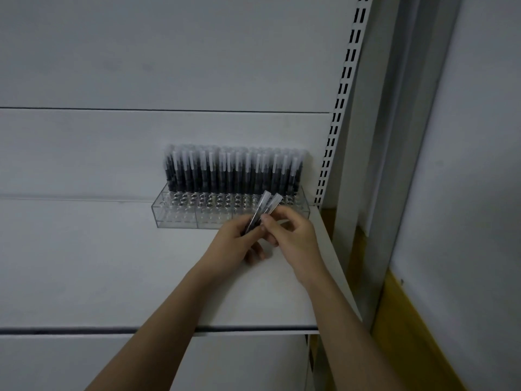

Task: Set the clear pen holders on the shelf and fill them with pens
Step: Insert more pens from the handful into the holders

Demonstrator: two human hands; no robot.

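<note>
Left hand (239, 238): fingers curled round a small bundle of pens (258, 217), dark barrels, clear caps pointing up toward the holder. Right hand (290, 235): thumb and forefinger pinching one pen (273, 204) of that bundle near its cap. Two caps visible; count of held pens otherwise unclear. Clear pen holder (180, 217) on white shelf (112, 263), against back panel; three front compartments seen. Rear rows filled with upright pens (234, 170), front holes open.

No text, label, brand, number or sign can be read anywhere: the pens (234, 170) standing behind the hands and the clear pen holder (180, 215) show no legible print.
</note>
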